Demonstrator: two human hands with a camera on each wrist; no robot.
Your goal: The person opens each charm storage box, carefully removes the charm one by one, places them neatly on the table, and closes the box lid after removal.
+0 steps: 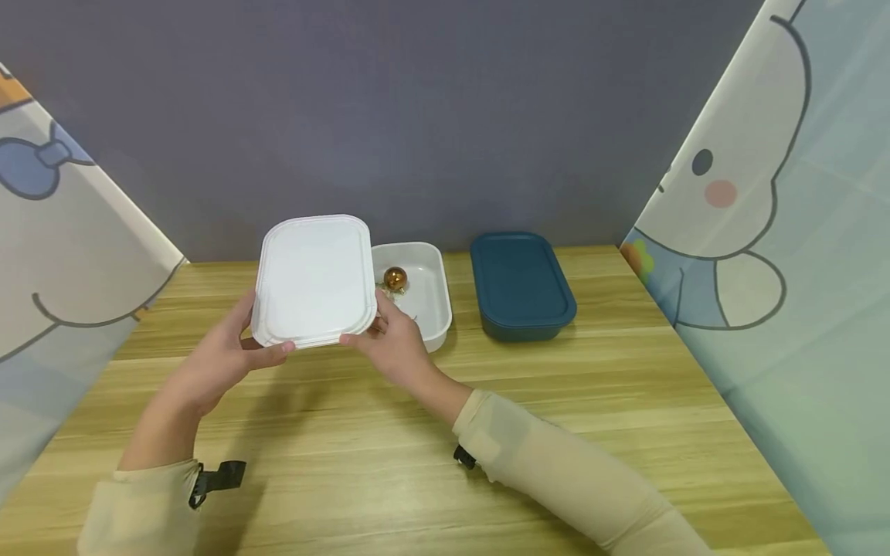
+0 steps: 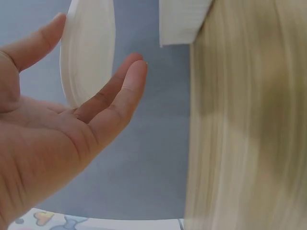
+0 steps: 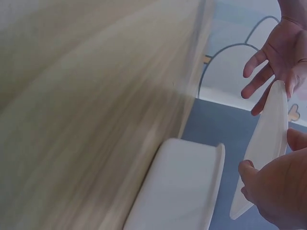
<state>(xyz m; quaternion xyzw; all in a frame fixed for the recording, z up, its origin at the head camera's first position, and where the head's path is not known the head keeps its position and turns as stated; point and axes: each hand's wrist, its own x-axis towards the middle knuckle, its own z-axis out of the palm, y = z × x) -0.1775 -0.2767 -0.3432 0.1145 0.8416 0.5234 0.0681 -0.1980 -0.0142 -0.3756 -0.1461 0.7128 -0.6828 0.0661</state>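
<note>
A white rectangular lid is held up above the table, tilted. My left hand holds it at the left near corner; in the left wrist view the thumb lies on one side of the lid's rim and the fingers on the other. At the right near corner my right hand pinches the lid between thumb and fingers. Just behind the right hand stands an uncovered white box, its left part hidden by the lid. Inside that box lies a shiny amber ball ornament, with small bits beside it that are unclear.
To the right of the white box, a dark blue box with its lid on stands on the wooden table. A grey panel rises along the back edge. Cartoon-printed sheets flank the table on both sides.
</note>
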